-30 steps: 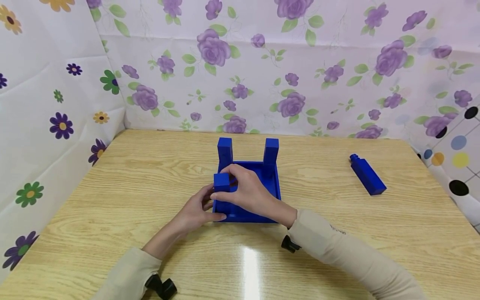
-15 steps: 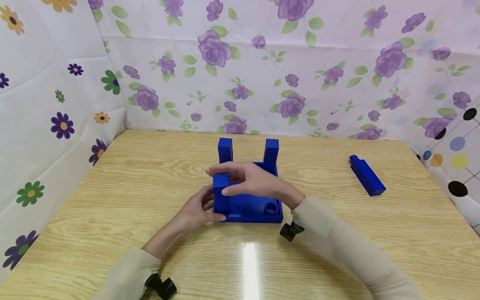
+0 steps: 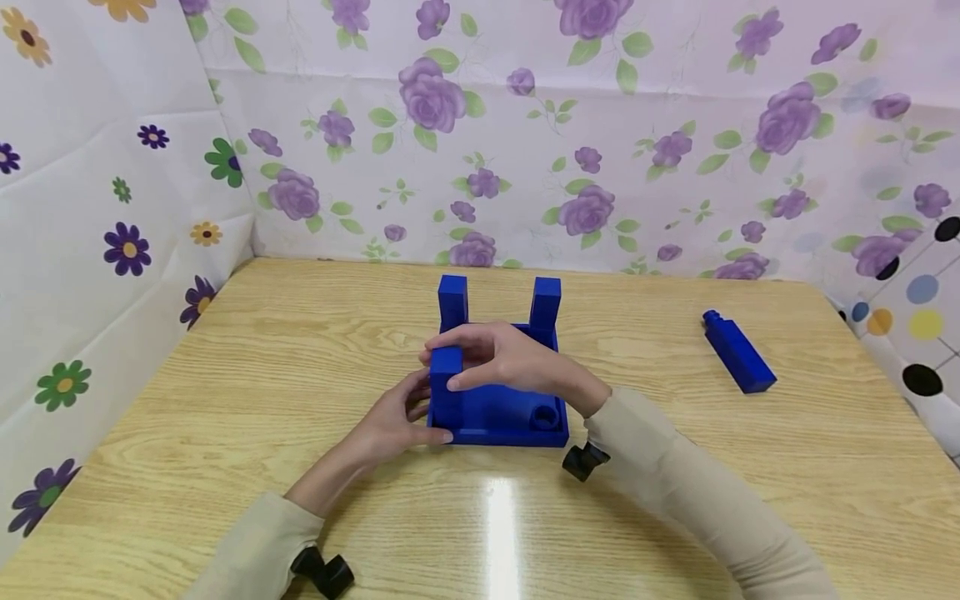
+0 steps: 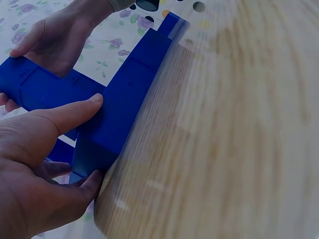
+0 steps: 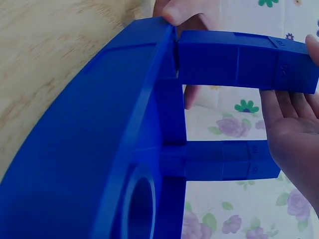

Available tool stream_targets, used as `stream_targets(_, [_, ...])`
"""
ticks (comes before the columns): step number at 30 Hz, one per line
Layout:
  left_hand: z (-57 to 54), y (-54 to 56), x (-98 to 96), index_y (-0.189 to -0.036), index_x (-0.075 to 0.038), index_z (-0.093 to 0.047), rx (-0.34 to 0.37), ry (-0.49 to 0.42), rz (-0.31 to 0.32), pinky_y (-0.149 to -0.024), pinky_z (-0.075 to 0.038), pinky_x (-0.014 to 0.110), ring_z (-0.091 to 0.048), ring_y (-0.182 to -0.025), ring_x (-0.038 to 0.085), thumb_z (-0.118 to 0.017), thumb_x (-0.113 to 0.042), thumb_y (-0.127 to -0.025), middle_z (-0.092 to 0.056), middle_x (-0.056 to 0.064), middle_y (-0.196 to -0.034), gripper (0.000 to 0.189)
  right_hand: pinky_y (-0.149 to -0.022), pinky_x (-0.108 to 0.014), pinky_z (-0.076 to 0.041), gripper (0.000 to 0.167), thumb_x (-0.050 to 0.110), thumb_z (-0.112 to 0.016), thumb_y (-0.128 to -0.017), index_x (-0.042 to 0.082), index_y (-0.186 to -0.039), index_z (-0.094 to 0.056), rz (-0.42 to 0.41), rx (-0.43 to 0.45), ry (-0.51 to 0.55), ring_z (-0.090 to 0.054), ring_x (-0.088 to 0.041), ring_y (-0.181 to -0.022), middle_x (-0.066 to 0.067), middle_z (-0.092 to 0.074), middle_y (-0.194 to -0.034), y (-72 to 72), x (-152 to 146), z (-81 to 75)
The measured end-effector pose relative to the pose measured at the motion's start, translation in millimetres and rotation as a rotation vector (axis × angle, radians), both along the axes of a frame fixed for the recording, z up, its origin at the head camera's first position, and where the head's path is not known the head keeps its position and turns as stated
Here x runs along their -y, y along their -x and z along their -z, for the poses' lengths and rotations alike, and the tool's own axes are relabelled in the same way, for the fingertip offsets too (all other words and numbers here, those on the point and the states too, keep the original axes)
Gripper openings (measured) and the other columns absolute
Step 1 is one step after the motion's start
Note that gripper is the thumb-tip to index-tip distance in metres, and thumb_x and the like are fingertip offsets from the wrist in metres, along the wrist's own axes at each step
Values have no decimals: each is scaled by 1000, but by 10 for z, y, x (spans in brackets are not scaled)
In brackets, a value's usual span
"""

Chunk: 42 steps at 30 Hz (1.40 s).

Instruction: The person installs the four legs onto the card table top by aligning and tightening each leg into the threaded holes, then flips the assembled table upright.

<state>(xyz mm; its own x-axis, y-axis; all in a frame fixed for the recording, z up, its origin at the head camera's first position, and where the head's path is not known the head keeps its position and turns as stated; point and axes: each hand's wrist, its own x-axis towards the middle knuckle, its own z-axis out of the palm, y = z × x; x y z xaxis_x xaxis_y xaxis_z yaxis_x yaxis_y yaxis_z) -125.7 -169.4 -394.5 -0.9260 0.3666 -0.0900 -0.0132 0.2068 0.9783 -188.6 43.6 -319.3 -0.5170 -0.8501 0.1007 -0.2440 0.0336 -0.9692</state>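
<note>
A blue square base (image 3: 498, 437) with raised edges, like a small upturned table, lies on the tabletop. The left hand (image 3: 386, 427) grips its near left corner, thumb on the rim and fingers beneath, as the left wrist view shows. At that corner stands a blue square leg (image 3: 446, 387). The right hand (image 3: 517, 360) holds this leg near its top between thumb and fingers; the right wrist view shows the leg (image 5: 224, 64) from its side. Two more legs rise at the far corners, left (image 3: 452, 300) and right (image 3: 546, 302). A round socket (image 3: 543, 417) shows at the near right corner.
A loose blue leg (image 3: 738, 354) with a threaded end lies on the wooden table (image 3: 637, 333) to the right. Flower-patterned cloth (image 3: 337, 167) hangs behind the table and at its left; dotted cloth (image 3: 926, 333) hangs at the right.
The right hand has turned on the leg, its thumb moving from the front to the right side. This uncovers the near right socket. The left hand stays at the corner.
</note>
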Motion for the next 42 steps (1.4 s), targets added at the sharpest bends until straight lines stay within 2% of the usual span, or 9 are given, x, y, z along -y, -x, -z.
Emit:
stream_targets(5, [7,4,-1,-149,3,-25,0,-3,0,-111,-32,46,-40,-130,38,-77,1,-79,-41,24,-141,88,-99,-34,-47,47,8,-72,-87,5,-131,-57,99,-86,-41,-55,-16,-119,-5,-61,-126,-49,12,18])
stream_targets(10, [8,3,-4,-149,2,-26,7,-14,-1,-109,-35,45,-42,-129,37,-77,1,-79,-41,23,-141,87,-90,-29,-51,43,17,-80,-81,8,-118,-61,245,-247,-92,-60,-12,-102,-1,-63,-110,-126,58,60])
stream_targets(16, [-3,-5,6,-150,-1,-25,24,-17,-2,-108,-36,47,-40,-131,38,-77,0,-79,-37,21,-146,88,-77,-24,-52,40,21,-83,-78,10,-107,-59,384,-463,-105,-58,-10,-85,2,-60,-92,-218,143,103])
stream_targets(19, [-2,-2,6,-151,-1,-23,29,-26,1,-108,-36,46,-38,-132,39,-77,1,-79,-34,21,-149,90,-71,-24,-51,40,21,-84,-77,9,-105,-58,442,-514,-101,-57,-10,-80,1,-59,-89,-252,180,122])
stream_targets(29, [1,-7,-8,-151,-3,-25,39,-26,-7,-106,-39,46,-40,-131,39,-76,3,-79,-37,21,-146,88,-60,-23,-47,39,23,-85,-75,7,-97,-57,549,-597,-60,-51,-10,-70,2,-54,-81,-339,261,144])
stream_targets(36, [-1,-13,0,-150,-2,-27,17,-7,-2,-110,-34,48,-38,-133,38,-76,2,-80,-36,20,-149,86,-61,-23,-47,38,23,-85,-76,7,-97,-57,566,-586,-86,-51,-11,-71,1,-55,-83,-360,285,124])
stream_targets(39, [-9,-15,2,-151,-3,-25,24,-6,1,-108,-35,48,-38,-133,39,-76,0,-81,-35,20,-149,87,-68,-24,-50,43,24,-82,-79,5,-109,-58,529,-566,-105,-55,-12,-79,-2,-59,-95,-368,270,113])
stream_targets(42, [-17,-13,-5,-151,-3,-25,28,-8,-1,-108,-35,48,-39,-133,38,-76,1,-80,-35,19,-149,88,-80,-31,-53,57,24,-79,-82,2,-128,-53,460,-513,-129,-57,-16,-96,-7,-60,-114,-358,228,110])
